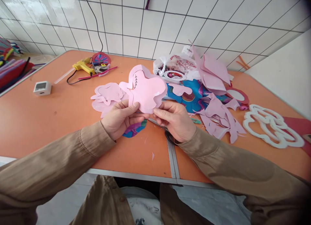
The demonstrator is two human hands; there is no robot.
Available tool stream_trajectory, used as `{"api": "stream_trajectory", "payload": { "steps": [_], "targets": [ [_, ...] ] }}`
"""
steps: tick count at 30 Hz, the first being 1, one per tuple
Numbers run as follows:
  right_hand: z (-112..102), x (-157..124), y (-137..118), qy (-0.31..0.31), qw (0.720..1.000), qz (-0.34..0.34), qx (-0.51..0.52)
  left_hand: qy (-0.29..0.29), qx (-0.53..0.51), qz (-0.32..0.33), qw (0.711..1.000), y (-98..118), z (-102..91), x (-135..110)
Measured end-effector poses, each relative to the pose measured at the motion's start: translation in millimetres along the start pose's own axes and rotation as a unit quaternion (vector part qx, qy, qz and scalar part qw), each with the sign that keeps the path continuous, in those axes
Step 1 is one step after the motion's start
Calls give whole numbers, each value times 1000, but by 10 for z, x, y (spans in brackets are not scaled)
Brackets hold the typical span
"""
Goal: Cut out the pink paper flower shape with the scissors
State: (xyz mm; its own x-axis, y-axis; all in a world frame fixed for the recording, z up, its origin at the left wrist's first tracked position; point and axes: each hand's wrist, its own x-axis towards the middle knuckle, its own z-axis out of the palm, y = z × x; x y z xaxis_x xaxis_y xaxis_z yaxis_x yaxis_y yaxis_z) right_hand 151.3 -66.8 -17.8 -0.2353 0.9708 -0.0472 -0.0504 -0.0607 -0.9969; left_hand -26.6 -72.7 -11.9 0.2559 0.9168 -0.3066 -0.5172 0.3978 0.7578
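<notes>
Both hands hold a pink foam cutout [145, 89] with wavy edges, raised above the table. It looks layered, and a small dark leafy sprig is drawn at its upper left. My left hand [121, 116] pinches its lower left edge, thumb on the front. On the lower right edge, my right hand [173, 118] grips with thumb and fingers. Behind my left hand lie more pink cutouts [108, 94]. Under the hands is a round blue and purple piece [135, 129]. Scissors [170, 137] lie partly hidden beneath my right hand.
A yellow glue gun [84, 66] with its cord and a small white box [42, 88] stand on the left. Pink scraps [220, 118], a plastic bag [178, 64] and white cloud-shaped frames [272, 126] lie on the right. A tiled wall [133, 24] bounds the orange table [73, 144].
</notes>
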Motion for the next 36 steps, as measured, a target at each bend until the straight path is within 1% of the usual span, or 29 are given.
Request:
{"api": "stream_trajectory", "payload": {
  "steps": [6, 20, 26, 31, 36],
  "targets": [
    [-15, 9, 32, -14, 999, -18, -26, -12, 9, 16, 1000, -3, -1, -13],
    [18, 1, 16, 12, 999, -23, -45, -11, -12, -22, 1000, 18, 42, -32],
    [20, -2, 4, 10, 997, -46, -65, 14, -27, -23, 999, 29, 69, -40],
    [-4, -10, 17, 0, 999, -28, -47, -8, -22, -14, 1000, 18, 37, -26],
    [7, -18, -5, 6, 1000, -3, -1, 0, -14, -17, 1000, 24, 41, -28]
  ]
}}
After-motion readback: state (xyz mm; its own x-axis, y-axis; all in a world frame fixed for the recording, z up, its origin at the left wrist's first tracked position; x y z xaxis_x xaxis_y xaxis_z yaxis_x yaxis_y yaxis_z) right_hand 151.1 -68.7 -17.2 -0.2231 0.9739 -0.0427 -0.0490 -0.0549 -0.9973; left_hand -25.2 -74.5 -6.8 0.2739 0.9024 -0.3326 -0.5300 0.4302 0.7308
